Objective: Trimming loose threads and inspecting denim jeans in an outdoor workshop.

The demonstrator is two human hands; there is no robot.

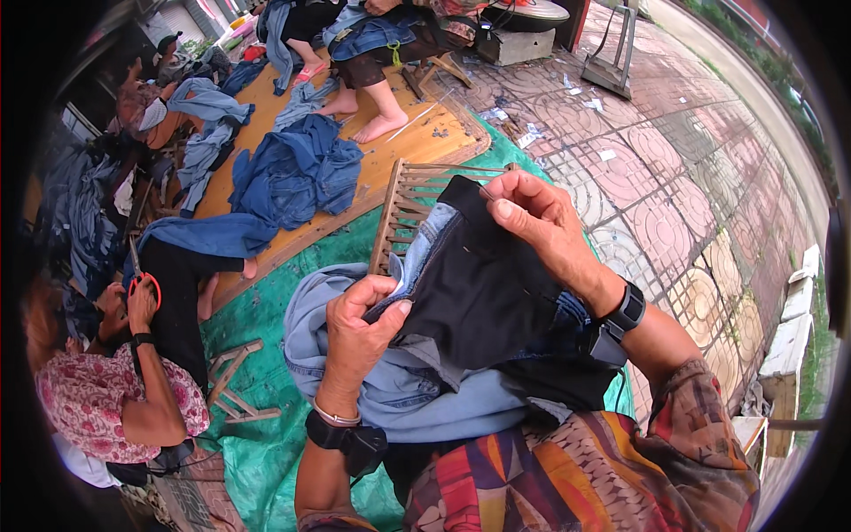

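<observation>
Over my lap lies a light-blue denim garment (461, 403) with a black cloth panel (479, 301) turned outward. My left hand (359, 332) is closed, its thumb and fingers pinching the garment's denim seam at the panel's left side. At the panel's top edge, my right hand (545, 226) is closed in a pinch, holding the black cloth up. A thin dark strand or pin-like thing shows at its fingertips, too small to name. Between the two hands the cloth is spread fairly flat. Both wrists wear dark bands with devices.
A slatted wooden stool (394, 213) stands just beyond the garment on a green sheet (266, 443). At left, a person holds orange-handled scissors (142, 284). Blue denim (292, 173) lies piled on a wooden board (434, 133), where others sit. Paved ground (656, 195) spreads right.
</observation>
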